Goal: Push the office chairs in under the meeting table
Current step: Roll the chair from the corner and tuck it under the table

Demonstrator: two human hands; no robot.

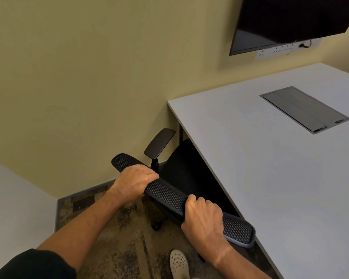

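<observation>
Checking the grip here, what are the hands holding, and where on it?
Both the left hand and right hand grip the office chair by its backrest's top edge.

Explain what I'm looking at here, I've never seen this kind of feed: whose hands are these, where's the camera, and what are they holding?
There is one picture, from a wide-angle camera worn on a person's head, looking forward and down. No machine is involved: the two bare hands are the wearer's. The left hand and right hand both grip the black mesh top edge of an office chair. The chair's seat already sits partly under the grey meeting table, and one armrest shows near the wall. A closed cable hatch is set into the tabletop. A wall screen hangs above, and a shoe shows on the carpet.
</observation>
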